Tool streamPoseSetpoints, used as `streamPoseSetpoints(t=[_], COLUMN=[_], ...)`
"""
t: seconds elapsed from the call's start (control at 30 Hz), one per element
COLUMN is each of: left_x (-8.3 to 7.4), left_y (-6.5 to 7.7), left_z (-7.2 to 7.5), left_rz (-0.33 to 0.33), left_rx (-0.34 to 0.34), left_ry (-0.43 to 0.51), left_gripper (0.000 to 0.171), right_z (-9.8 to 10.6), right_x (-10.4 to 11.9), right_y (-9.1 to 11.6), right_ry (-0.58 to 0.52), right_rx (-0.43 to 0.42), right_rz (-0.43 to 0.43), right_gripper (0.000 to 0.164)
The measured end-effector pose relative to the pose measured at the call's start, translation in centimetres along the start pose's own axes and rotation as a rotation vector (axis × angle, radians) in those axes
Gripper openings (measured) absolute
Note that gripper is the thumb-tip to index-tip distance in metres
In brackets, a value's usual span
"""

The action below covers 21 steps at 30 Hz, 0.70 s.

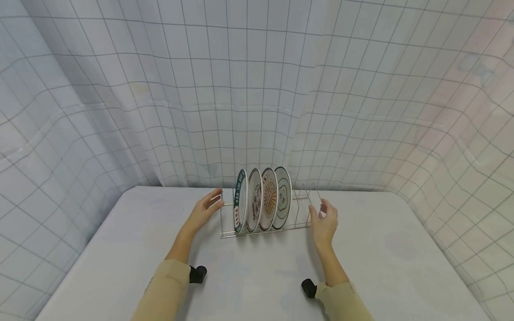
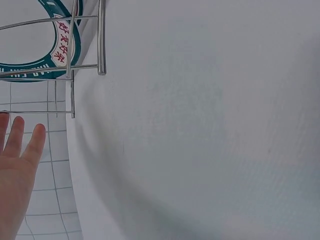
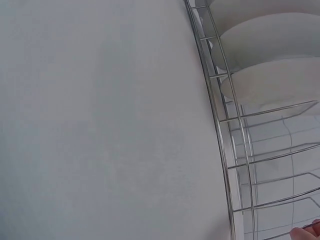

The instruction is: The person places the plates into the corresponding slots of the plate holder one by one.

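Note:
A wire dish rack stands on the white table, with several round plates upright in its left and middle slots. The leftmost plate has a green rim with white lettering; beside it a plate shows an orange ray pattern. At the rack's left end is my left hand, its straight fingers touching the end wire. My right hand pinches the wire at the opposite end between thumb and fingers. Only fingertips of it show in the right wrist view.
The white tabletop spreads out in front of the rack and to both sides. Behind it hangs a white curtain with a dark grid, which also closes in the left and right. The rack's right-hand slots hold no plates.

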State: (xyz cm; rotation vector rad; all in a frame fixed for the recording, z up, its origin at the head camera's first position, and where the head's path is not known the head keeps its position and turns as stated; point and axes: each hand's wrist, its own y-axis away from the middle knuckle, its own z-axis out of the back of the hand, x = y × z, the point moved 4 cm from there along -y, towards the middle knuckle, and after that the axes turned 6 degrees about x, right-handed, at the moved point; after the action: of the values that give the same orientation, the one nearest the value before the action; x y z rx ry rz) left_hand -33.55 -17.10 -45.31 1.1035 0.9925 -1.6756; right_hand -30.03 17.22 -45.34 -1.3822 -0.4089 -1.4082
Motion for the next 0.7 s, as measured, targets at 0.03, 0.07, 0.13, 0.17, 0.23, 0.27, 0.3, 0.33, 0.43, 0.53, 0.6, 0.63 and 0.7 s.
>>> streamPoseSetpoints(t=[0.03,0.07,0.13,0.17,0.23,0.27,0.3,0.33,0.43,0.53,0.6,0.63,0.7], left_x=[0.1,0.2,0.3,0.3,0.2,0.1,0.0,-0.1,-0.3,-1.9,-3.2,-3.5,-3.9], left_y=[0.0,0.0,0.1,0.3,0.7,1.0,1.4,1.7,2.9,4.4,5.5,5.9,6.6], left_z=[0.0,-0.1,-0.2,-0.2,-0.4,-0.5,-0.7,-0.8,-1.4,-2.2,-2.8,-3.1,-3.5], left_rz=[-0.003,-0.009,-0.020,-0.019,-0.017,-0.011,-0.002,0.005,0.026,0.055,0.060,0.063,0.075], left_rx=[0.001,0.001,-0.010,-0.016,-0.031,-0.040,-0.050,-0.059,-0.088,-0.124,-0.151,-0.166,-0.192], left_ry=[0.014,0.029,0.050,0.046,0.039,0.028,0.016,0.008,0.004,-0.020,-0.044,-0.057,-0.082], left_gripper=[0.053,0.052,0.050,0.050,0.049,0.049,0.049,0.050,0.054,0.056,0.055,0.055,0.055], right_z=[0.0,0.1,0.2,0.3,0.3,0.4,0.4,0.4,0.3,0.1,-0.2,-0.3,-0.6], right_x=[-0.1,-0.2,-0.3,-0.5,-0.8,-0.8,-0.9,-1.0,-1.3,-1.7,-1.9,-1.9,-1.9], right_y=[-0.1,-0.3,-0.6,-0.8,-1.2,-1.5,-1.7,-2.0,-2.8,-3.8,-4.4,-4.6,-5.0], right_ry=[-0.007,-0.017,-0.035,-0.043,-0.040,-0.042,-0.041,-0.027,-0.012,-0.016,-0.027,-0.028,-0.026], right_rx=[0.002,0.005,0.016,0.027,0.042,0.048,0.059,0.068,0.102,0.156,0.200,0.221,0.261], right_rz=[0.000,0.003,0.009,0.015,0.039,0.051,0.065,0.082,0.122,0.123,0.113,0.104,0.098], right_gripper=[0.042,0.041,0.040,0.040,0.039,0.038,0.038,0.038,0.038,0.039,0.039,0.040,0.040])
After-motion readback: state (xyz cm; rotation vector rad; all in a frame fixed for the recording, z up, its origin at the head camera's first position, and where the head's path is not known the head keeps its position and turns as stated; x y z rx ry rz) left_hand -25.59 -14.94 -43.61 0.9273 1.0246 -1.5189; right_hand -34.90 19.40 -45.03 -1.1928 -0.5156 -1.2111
